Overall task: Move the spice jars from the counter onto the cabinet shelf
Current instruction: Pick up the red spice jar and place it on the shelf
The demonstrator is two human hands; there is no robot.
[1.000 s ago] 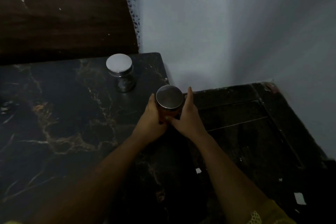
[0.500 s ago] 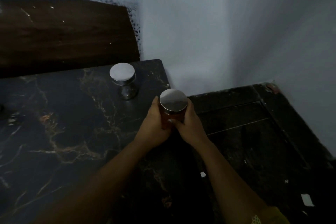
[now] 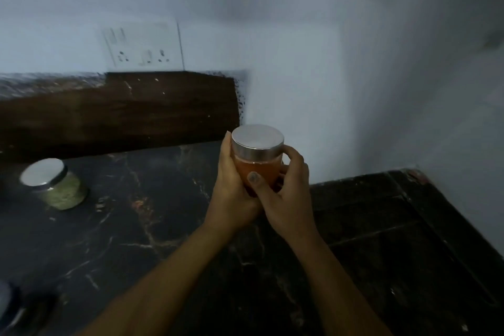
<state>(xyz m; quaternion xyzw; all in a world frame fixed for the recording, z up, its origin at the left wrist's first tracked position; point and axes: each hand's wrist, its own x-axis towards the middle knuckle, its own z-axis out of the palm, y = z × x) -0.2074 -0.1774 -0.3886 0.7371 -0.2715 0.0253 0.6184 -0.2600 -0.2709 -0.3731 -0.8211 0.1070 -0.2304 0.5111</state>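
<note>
I hold the orange spice jar (image 3: 259, 172) in both hands over the right-hand end of the counter (image 3: 136, 226). My left hand (image 3: 231, 194) wraps the jar's left side, and my right hand (image 3: 289, 199) curls round its right side, thumb pressed flat on the front of the glass. The jar is upright, its silver lid (image 3: 257, 136) on and above my fingers. My palms hide its base, so I cannot tell whether it touches the counter. The second spice jar (image 3: 61, 189), pale green inside with a similar lid, stands on the counter toward its left end, well apart from my hands. A dark wooden board (image 3: 122, 112) runs along the counter's back, a white socket plate (image 3: 141, 46) on the wall above it. Past the counter's right end lies a lower dark surface (image 3: 395, 226).
</note>
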